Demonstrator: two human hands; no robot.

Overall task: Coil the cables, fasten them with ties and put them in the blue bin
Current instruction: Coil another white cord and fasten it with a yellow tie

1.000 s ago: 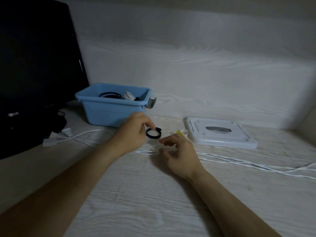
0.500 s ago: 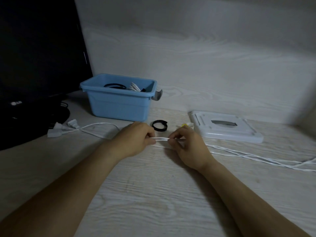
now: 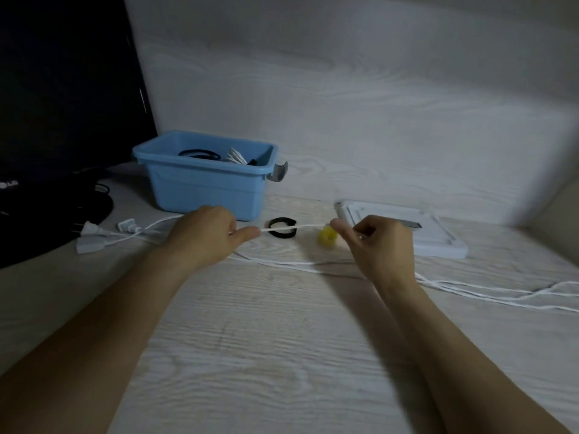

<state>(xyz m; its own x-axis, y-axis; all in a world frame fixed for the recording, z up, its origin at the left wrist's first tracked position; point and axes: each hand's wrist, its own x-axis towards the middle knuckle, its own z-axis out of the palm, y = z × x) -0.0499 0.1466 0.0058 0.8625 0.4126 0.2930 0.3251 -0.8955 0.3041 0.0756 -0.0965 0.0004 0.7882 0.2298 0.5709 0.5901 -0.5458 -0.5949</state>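
A white cable [image 3: 294, 227] is stretched taut between my two hands above the desk. My left hand [image 3: 206, 238] pinches it at the left end, and my right hand [image 3: 376, 245] pinches it at the right. More of the same cable trails across the desk to the right [image 3: 470, 292] and to white plugs [image 3: 94, 238] on the left. A black tie ring [image 3: 282, 227] lies on the desk behind the taut cable. The blue bin [image 3: 206, 186] stands at the back left with coiled black and white cables inside.
A small yellow object [image 3: 327, 239] lies by my right hand. A white flat lid [image 3: 438, 242] sits at the right. A dark monitor [image 3: 62, 89] and its black base fill the left. The wall runs close behind.
My left hand put down the black tie ring. Both hands then took hold of the white cable and have moved apart, drawing a length of it taut between them.
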